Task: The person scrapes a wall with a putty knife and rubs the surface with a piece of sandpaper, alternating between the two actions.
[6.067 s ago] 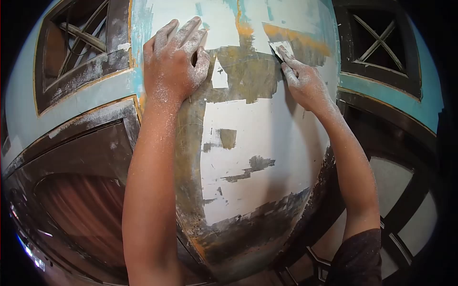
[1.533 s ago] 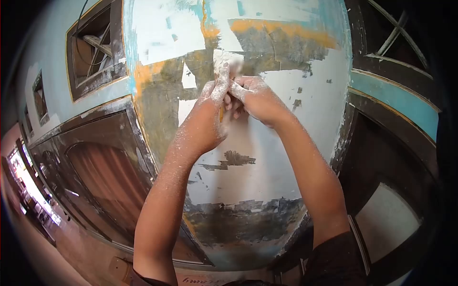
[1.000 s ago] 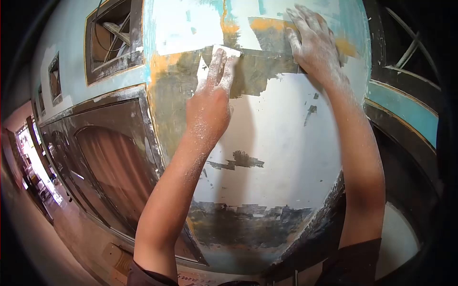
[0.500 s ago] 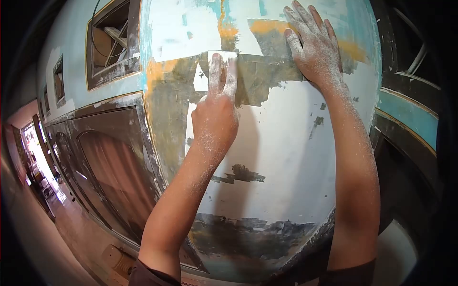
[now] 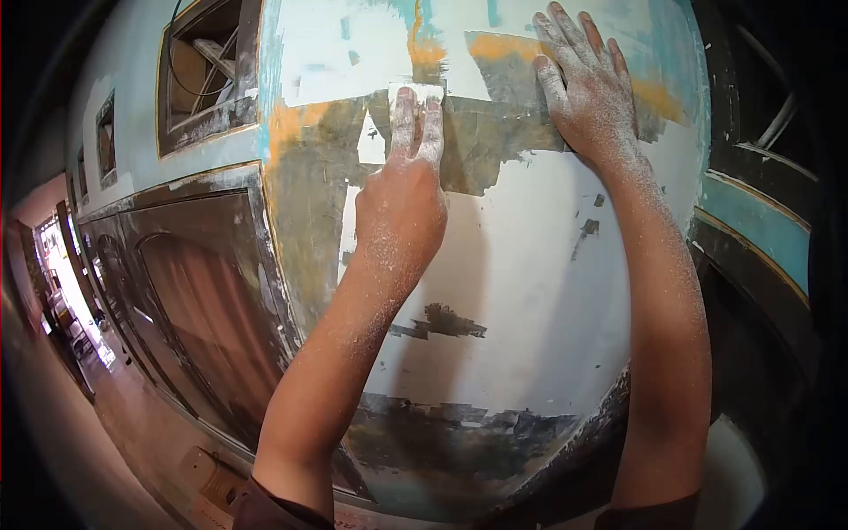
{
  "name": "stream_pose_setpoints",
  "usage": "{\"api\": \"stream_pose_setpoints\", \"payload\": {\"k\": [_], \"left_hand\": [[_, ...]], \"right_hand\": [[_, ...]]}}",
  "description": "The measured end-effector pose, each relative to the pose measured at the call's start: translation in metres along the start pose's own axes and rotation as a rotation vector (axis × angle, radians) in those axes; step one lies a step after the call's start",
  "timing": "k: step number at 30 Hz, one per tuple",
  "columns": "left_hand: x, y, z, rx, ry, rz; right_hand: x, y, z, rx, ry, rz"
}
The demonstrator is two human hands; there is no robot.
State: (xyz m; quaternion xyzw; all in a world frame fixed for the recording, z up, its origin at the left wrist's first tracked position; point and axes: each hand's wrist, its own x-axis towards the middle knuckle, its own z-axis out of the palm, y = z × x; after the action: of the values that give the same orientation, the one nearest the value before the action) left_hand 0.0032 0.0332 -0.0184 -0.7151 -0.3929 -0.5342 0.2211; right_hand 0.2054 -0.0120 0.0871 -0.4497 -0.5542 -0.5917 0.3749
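Note:
My left hand (image 5: 402, 190) presses a small flat piece that looks like folded sandpaper (image 5: 427, 91), coated in white dust, against the wall (image 5: 556, 256). Two fingers lie straight over the piece; the other fingers are curled under and mostly hidden. Higher up on the right, my right hand (image 5: 594, 102) rests flat on the wall, fingers spread, holding nothing. White powder covers both hands and forearms. The wall shows white filler, a grey-brown band under both hands, orange streaks and patches of light blue paint.
A brown door panel (image 5: 208, 300) and a small framed opening (image 5: 208, 75) stand left of the wall section. Dark framework (image 5: 760, 238) borders it on the right. A brown object (image 5: 212, 473) is on the floor at lower left, and a bright doorway (image 5: 66, 265) shows far left.
My left hand has slid slightly upward on the wall with the sandpaper. My right hand stays in place against the wall. The whole view has shifted a little.

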Motion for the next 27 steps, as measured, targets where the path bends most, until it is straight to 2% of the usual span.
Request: {"api": "stream_pose_setpoints", "payload": {"k": [1,2,5,6,8,12,16,17,22,23,25,27], "left_hand": [[-0.001,0.003,-0.004,0.011,-0.027,-0.011],[0.003,0.009,-0.011,0.002,-0.118,-0.085],[0.012,0.004,-0.002,-0.010,0.014,-0.009],[0.013,0.002,-0.002,-0.009,0.014,-0.012],[0.012,0.000,-0.003,0.041,-0.148,-0.076],[0.013,0.003,-0.004,0.028,-0.005,-0.001],[0.021,0.005,-0.011,0.047,-0.104,-0.046],[0.015,0.001,-0.004,0.014,0.017,0.025],[0.026,0.010,-0.016,0.061,-0.131,-0.061],[0.026,0.010,-0.017,0.059,-0.132,-0.060],[0.024,0.010,-0.017,0.056,-0.053,-0.015],[0.020,0.004,-0.010,0.048,-0.015,0.010]], "right_hand": [[0.001,-0.003,-0.004,0.035,-0.013,0.030],[0.000,0.030,0.043,-0.232,0.164,-0.065],[-0.001,0.029,0.044,-0.198,0.166,-0.051],[-0.001,0.029,0.044,-0.212,0.158,-0.052],[-0.001,0.030,0.044,-0.192,0.164,-0.059],[-0.001,0.028,0.042,-0.182,0.152,-0.039],[-0.001,0.029,0.042,-0.197,0.162,-0.047],[-0.002,0.033,0.045,-0.203,0.176,-0.062],[0.000,0.020,0.034,-0.151,0.189,-0.032],[-0.001,0.015,0.026,-0.153,0.188,-0.032],[-0.002,-0.005,-0.005,0.033,0.001,0.046],[0.000,0.003,0.005,0.029,0.010,0.034]]}}
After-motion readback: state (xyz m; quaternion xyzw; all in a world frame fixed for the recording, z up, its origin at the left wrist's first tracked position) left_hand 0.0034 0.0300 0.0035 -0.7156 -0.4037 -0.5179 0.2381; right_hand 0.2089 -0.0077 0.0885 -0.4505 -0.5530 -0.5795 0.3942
